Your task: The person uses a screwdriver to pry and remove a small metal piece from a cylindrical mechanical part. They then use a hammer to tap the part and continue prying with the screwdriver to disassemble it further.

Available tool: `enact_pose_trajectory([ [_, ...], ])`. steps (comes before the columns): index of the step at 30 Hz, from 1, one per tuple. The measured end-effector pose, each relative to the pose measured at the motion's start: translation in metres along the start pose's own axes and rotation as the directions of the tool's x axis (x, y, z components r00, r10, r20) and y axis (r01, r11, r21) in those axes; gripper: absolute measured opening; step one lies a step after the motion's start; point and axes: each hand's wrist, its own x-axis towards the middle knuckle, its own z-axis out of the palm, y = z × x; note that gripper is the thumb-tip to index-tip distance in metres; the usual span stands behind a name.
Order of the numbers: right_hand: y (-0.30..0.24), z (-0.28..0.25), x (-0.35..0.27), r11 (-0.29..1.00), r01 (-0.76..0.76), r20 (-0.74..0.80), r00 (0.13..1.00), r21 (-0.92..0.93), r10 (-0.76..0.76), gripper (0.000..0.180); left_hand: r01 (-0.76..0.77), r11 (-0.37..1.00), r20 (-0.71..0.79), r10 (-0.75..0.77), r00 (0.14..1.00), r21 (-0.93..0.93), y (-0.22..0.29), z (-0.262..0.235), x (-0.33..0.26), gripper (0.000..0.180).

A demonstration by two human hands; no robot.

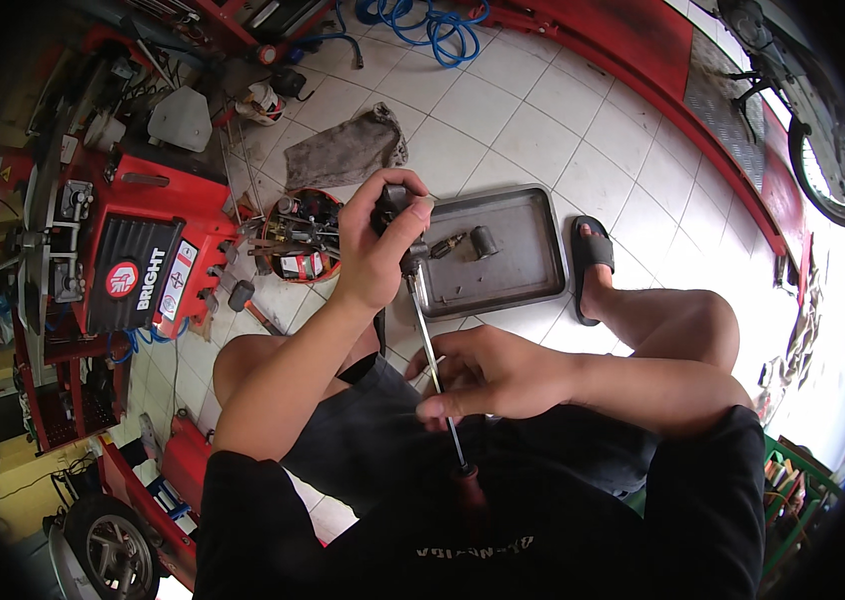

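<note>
My left hand (383, 235) is wrapped round a dark metal part (395, 205) and holds it up over the near-left edge of a grey metal tray (555, 240). The hand hides much of that part, so its exact kind cannot be made out. A long screwdriver (433, 355) runs from the part back toward my torso; its red handle (471, 490) lies against my black shirt. My right hand (493, 375) has its fingers curled loosely about the screwdriver's shaft. In the tray lie a dark grey cylinder (484, 242), a smaller metal piece (448, 246) and some tiny parts.
Left of the tray sits a round container (305, 240) full of tools, with a hammer (251, 303) nearby. A dirty grey rag (346, 150) lies beyond. A red machine (158, 250) stands left. Blue hose (433, 35) coils far off; a motorcycle wheel (828, 170) is far right.
</note>
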Motion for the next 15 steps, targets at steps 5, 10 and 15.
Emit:
enact_pose_trajectory([
  [5, 0.010, -0.008, 0.001, 0.986, -0.001, 0.037, 0.999, 0.165, -0.005, 0.043, 0.003, 0.999, -0.013, -0.003, 1.000, -0.033, 0.003, 0.000, 0.000, 0.024],
  [10, 0.009, -0.002, 0.006, 0.998, 0.064, 0.036, 0.997, 0.017, -0.064, 0.047, 0.003, 1.000, -0.023, -0.003, 1.000, -0.016, 0.014, -0.007, -0.004, 0.025],
  [15, 0.003, -0.001, 0.000, 0.956, 0.063, 0.115, 0.988, 0.286, -0.100, 0.045, 0.012, 0.990, -0.062, -0.020, 0.998, -0.137, 0.022, -0.008, -0.007, 0.020],
])
